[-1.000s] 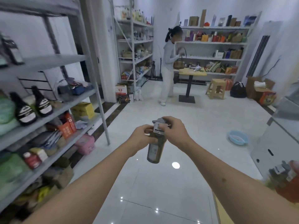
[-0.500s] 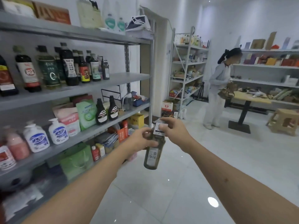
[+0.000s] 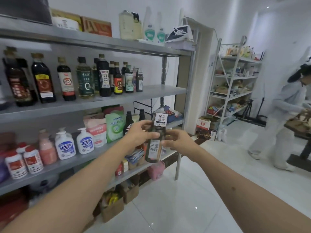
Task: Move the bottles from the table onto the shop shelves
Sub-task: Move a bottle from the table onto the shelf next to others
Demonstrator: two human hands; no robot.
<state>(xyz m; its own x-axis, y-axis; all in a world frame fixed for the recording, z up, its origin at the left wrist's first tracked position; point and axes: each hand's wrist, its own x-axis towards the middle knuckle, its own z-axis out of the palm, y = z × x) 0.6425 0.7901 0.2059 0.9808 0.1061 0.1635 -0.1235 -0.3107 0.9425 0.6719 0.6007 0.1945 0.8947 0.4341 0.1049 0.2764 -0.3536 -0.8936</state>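
At centre frame, you hold one dark bottle [image 3: 155, 142] upright between both hands, in the air in front of the grey metal shelves [image 3: 94, 101], not yet on any board. Your left hand [image 3: 139, 133] wraps its fingers round the bottle's neck and shoulder; your right hand [image 3: 180, 142] has fingers curled against the bottle's right side, steadying rather than carrying, as far as I can judge. Best spot looks like the free stretch of the middle shelf board [image 3: 165, 92] at about 12 o'clock from the bottle, just right of the row of sauce bottles [image 3: 104, 78]. Lift straight up, keep the bottle vertical, clear the board's front lip, set the base down flat, then let go. Watch the small end bottle [image 3: 139, 80], easy to knock. A second person [image 3: 286, 118] stands at 3 o'clock, well apart.
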